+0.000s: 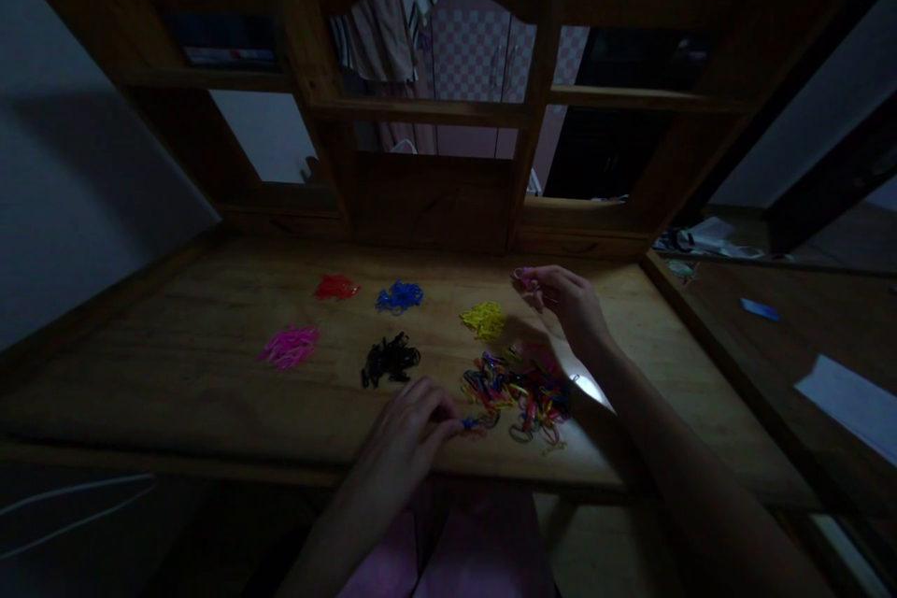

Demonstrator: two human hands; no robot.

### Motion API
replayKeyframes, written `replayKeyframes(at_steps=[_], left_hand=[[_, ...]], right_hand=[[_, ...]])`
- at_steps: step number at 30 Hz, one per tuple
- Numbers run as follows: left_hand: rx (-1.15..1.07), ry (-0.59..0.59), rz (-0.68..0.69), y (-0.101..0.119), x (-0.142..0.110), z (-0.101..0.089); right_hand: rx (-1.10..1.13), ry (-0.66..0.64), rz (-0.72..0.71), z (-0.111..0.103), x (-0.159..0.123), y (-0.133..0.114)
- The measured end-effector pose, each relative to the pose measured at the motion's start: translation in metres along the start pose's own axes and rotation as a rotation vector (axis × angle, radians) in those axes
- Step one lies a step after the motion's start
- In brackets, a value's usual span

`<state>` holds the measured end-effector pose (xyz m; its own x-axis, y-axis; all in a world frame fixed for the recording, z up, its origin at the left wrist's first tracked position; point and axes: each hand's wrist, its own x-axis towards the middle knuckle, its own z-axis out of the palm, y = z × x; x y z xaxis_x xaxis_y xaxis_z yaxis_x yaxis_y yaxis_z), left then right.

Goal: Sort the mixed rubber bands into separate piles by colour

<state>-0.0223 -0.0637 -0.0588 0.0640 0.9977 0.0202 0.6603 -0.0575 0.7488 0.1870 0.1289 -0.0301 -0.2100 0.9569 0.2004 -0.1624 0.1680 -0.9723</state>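
Small coloured bands, which look like rubber bands, lie sorted by colour and in a mixed heap on the wooden desk. My left hand (410, 425) is low at the near edge, thumb and forefinger pinched on a blue band (468, 423) beside the mixed heap (525, 388). Beyond that heap, my right hand (571, 299) is raised with a pinkish-purple band (521, 277) between its fingertips. The yellow pile (483, 320) lies to the left of my right hand. A black pile (391, 360) is just past my left hand.
Farther left are a blue pile (400, 296), a red pile (336, 287) and a pink pile (290, 347). A wooden shelf frame (434, 115) rises at the desk's back. On the right-hand surface lie white paper (851, 402) and a blue card (760, 309).
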Motion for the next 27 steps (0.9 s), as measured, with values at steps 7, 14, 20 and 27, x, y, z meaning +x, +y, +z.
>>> replayKeyframes(at_steps=[7,14,20,27], left_hand=[[0.132,0.188,0.002,-0.022,0.022,-0.041],[0.432,0.295,0.030,-0.063,0.111,-0.110],[0.427,0.304,0.150,-0.047,0.106,-0.087],[0.195,-0.052,0.376,0.022,0.061,-0.025]], right_hand=[[-0.008,-0.039,-0.015,0.000,0.000,0.001],[-0.043,-0.083,-0.017,0.000,0.000,-0.002],[-0.035,-0.066,-0.020,-0.002,0.001,-0.004],[-0.013,-0.079,-0.018,-0.002,0.003,-0.001]])
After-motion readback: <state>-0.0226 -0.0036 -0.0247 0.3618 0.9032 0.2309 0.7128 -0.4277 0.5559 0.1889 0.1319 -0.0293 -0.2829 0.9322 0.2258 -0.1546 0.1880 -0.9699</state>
